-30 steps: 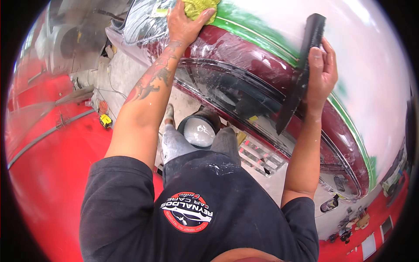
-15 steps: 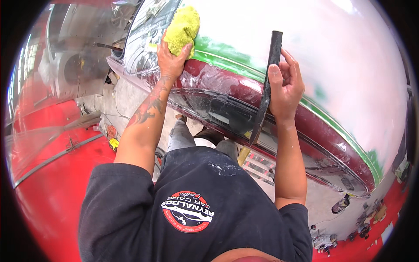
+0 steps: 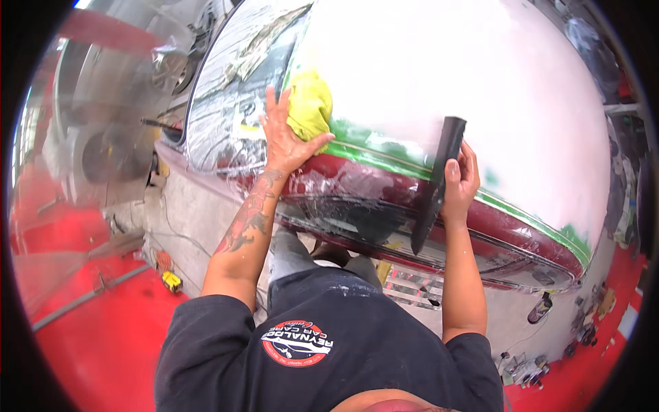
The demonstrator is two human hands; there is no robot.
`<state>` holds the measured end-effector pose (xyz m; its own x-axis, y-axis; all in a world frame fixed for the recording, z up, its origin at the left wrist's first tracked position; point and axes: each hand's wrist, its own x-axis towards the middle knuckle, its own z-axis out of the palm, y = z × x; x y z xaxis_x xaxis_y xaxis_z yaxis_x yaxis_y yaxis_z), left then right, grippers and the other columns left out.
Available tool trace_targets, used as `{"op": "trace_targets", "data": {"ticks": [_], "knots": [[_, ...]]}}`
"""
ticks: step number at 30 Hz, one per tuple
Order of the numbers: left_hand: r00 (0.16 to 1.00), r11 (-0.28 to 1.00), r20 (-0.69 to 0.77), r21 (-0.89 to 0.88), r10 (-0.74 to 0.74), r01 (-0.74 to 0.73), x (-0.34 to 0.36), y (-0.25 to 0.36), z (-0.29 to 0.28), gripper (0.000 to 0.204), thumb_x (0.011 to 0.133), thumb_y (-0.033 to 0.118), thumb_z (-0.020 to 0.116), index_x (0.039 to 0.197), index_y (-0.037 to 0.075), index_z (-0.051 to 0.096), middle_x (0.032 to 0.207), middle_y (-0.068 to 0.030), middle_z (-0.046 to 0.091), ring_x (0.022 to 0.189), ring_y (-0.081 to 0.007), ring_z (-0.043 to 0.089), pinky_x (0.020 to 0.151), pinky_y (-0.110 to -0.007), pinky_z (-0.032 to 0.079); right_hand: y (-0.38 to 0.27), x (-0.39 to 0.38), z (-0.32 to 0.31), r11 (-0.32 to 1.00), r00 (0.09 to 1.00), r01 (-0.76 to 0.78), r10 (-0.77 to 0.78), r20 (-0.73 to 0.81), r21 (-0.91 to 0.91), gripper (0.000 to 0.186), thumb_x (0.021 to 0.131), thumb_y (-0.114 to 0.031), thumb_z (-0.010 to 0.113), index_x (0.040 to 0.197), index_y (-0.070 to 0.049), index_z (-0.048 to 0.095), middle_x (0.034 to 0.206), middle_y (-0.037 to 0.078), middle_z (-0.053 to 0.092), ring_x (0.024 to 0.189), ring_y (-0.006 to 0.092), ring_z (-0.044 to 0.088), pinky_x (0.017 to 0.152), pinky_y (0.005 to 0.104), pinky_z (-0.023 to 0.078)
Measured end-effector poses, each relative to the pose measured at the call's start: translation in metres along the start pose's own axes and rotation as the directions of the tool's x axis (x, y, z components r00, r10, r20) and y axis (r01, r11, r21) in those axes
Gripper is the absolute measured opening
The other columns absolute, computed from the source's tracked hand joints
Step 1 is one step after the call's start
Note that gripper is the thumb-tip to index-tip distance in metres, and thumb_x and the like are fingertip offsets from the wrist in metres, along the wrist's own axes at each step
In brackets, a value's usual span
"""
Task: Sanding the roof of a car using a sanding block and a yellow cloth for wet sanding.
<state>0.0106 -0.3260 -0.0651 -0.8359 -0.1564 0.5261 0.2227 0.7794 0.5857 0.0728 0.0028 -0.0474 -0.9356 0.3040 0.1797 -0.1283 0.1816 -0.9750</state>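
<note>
A bunched yellow cloth point(image 3: 310, 106) lies on the car roof point(image 3: 446, 62), at the corner by the plastic-covered windshield point(image 3: 237, 96). Beside it, my left hand point(image 3: 283, 143) has its fingers spread, the thumb stretched along the cloth's lower edge. My right hand point(image 3: 461, 189) grips a long black sanding block point(image 3: 437, 184), tilted across the roof's near edge above the side window. The roof is coated in pale, whitish filler or primer, with green patches and a green strip point(image 3: 384, 160) along its border. Below that runs wet-looking maroon paint point(image 3: 357, 184).
Clear plastic sheeting point(image 3: 117, 130) hangs on the left, with car parts behind it. A yellow tool point(image 3: 171, 281) and cords are on the floor at lower left. A side mirror-like dark object point(image 3: 539, 309) and assorted tools point(image 3: 525, 371) appear at lower right.
My left hand has loosened from the yellow cloth and spread its fingers. The view has shifted, so car and hands appear lower. The sanding block stays in my right hand.
</note>
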Motion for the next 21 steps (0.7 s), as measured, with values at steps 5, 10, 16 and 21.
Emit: {"op": "trace_targets", "data": {"ticks": [5,10,16,21], "knots": [[0.884,0.976,0.415,-0.105,0.217,-0.191,0.091,-0.018,0.037,0.076,0.07,0.027,0.089,0.138,0.014,0.058,0.151,-0.0182,0.049,0.143,-0.0424,0.041,0.117,-0.053,0.035,0.0,-0.004,-0.015,0.994,0.993,-0.087,0.092,-0.074,0.067,0.058,0.1,-0.035,0.062,0.14,0.005,0.051,0.117,0.009,0.062,0.095,0.0137,0.057,0.084,0.0286,0.048],[0.871,0.96,0.413,-0.193,0.267,-0.202,0.208,-0.04,0.118,0.066,0.078,0.033,0.082,0.137,0.015,0.059,0.14,-0.0173,0.058,0.134,-0.037,0.052,0.112,-0.044,0.044,0.008,-0.014,-0.018,0.986,0.987,-0.022,-0.005,-0.161,-0.164,0.065,0.097,-0.051,0.063,0.133,0.002,0.052,0.11,0.009,0.058,0.083,0.0165,0.064,0.073,0.0311,0.055],[0.895,0.987,0.418,-0.016,0.154,-0.162,0.319,-0.074,0.191,0.065,0.081,0.038,0.078,0.14,0.018,0.058,0.139,-0.0158,0.059,0.128,-0.0351,0.057,0.11,-0.044,0.045,0.014,-0.016,-0.005,0.978,0.989,-0.08,0.054,-0.138,-0.193,0.081,0.093,-0.062,0.064,0.136,0.006,0.05,0.116,0.009,0.059,0.097,0.0162,0.06,0.085,0.0312,0.05],[0.871,0.941,0.397,-0.283,0.291,-0.186,0.255,-0.074,0.149,0.065,0.077,0.026,0.078,0.138,0.018,0.058,0.126,-0.016,0.066,0.119,-0.039,0.062,0.105,-0.045,0.049,-0.002,-0.018,-0.008,0.965,0.982,-0.098,0.055,-0.18,-0.242,0.081,0.093,-0.063,0.064,0.136,0.005,0.048,0.114,0.009,0.057,0.089,0.0171,0.063,0.076,0.0312,0.054]]}}
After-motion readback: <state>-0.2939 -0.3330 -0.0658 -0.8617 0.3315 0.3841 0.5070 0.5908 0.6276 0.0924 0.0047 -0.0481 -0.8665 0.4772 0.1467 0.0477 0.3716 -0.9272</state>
